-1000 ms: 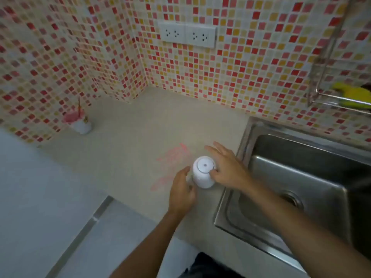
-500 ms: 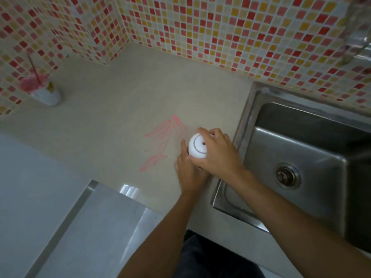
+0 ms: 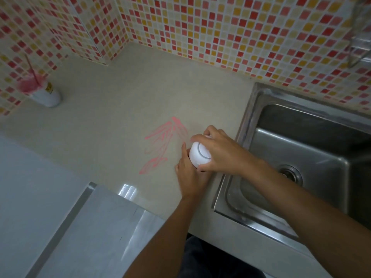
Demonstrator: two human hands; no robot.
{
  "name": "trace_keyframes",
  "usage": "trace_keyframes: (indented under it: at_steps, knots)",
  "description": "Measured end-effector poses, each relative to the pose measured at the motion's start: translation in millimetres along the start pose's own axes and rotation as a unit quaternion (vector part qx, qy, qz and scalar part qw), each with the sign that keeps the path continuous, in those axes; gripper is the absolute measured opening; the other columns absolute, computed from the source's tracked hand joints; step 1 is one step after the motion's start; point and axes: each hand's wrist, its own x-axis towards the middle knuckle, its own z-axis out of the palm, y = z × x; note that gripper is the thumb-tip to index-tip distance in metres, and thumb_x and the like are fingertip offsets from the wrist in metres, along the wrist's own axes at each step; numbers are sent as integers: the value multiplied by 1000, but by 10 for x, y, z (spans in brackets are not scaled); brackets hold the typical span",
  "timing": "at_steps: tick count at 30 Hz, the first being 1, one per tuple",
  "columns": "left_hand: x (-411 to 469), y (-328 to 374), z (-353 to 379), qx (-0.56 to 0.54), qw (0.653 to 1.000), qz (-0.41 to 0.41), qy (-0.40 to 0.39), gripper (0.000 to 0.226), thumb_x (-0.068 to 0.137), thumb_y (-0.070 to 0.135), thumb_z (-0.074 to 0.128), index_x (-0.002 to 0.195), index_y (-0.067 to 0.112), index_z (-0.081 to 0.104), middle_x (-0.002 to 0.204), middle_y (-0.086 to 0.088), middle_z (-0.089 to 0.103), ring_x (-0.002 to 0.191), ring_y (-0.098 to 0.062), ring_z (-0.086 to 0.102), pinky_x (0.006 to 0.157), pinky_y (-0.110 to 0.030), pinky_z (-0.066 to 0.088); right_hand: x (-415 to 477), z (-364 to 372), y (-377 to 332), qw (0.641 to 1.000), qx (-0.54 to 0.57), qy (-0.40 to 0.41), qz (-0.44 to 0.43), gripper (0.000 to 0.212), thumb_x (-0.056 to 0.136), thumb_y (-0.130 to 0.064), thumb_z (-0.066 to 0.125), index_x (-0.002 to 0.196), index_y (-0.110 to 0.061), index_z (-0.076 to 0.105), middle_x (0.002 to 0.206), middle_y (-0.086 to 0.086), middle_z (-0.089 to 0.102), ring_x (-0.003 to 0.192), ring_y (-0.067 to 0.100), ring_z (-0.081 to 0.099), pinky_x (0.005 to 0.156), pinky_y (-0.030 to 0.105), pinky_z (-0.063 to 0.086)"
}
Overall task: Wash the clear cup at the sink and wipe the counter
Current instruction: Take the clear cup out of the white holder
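While the clear cup (image 3: 45, 94), pink at its top with a straw (image 3: 32, 70) in it, stood well apart by the tiled wall (image 3: 230, 33), we held a white container (image 3: 199, 156) on the counter (image 3: 112, 121) just beside the sink (image 3: 247, 125). Our right hand (image 3: 222, 153) curled over its top and our left hand (image 3: 190, 177) wrapped round its side. A pink smear (image 3: 162, 143) lay just left of it.

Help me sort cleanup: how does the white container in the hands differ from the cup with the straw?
The left hand and right hand grip the white container; the cup stands untouched. The container is beside the sink; the cup is by the tiled wall. The container's top is a closed dome; the cup's holds pink residue and a straw. Both are over the counter.
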Motion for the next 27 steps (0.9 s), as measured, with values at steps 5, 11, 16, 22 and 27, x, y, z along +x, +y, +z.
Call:
trace_keyframes:
  at_steps: [5, 11, 16, 22, 27]
  knots:
    - [14, -11, 16, 25, 999, 22, 10, 72, 73, 45, 68, 135, 25, 36, 124, 18, 50, 111, -8, 53, 90, -21, 32, 25, -126, -44, 995, -60, -56, -60, 61, 70, -28, 73, 123, -41, 45, 114, -4, 35, 99, 19, 38, 81, 40, 50]
    - [7, -84, 59, 47, 999, 21, 1, 88, 69, 56, 71, 140, 18, 37, 131, 2, 56, 117, -16, 52, 98, -27, 33, -48, -546, -144, 993, -78, -50, -68, 62, 66, -44, 73, 121, -41, 44, 114, -3, 39, 98, 19, 45, 78, 40, 50]
    - [11, -82, 32, 56, 998, 22, 8, 83, 64, 62, 75, 132, 26, 43, 125, 3, 59, 113, -18, 52, 98, -34, 37, -161, -995, -48, 995, 40, 95, -7, 67, 66, -56, 76, 120, -34, 43, 113, -6, 49, 93, 14, 54, 70, 24, 47]
    - [9, -77, 42, 63, 998, 16, 6, 85, 65, 64, 74, 134, 25, 41, 126, 2, 57, 114, -18, 51, 99, -34, 37, -39, -626, 576, 905, 321, 227, 162, 61, 75, -52, 72, 125, -28, 46, 124, 0, 54, 99, 15, 60, 60, 20, 52]
    - [8, -108, 74, 65, 998, 13, 10, 85, 65, 63, 74, 133, 23, 42, 125, 1, 57, 112, -21, 52, 99, -38, 41, 105, -56, 918, 807, 510, 199, 223, 77, 69, -33, 84, 134, -21, 45, 127, 5, 58, 102, 20, 65, 74, 36, 60]
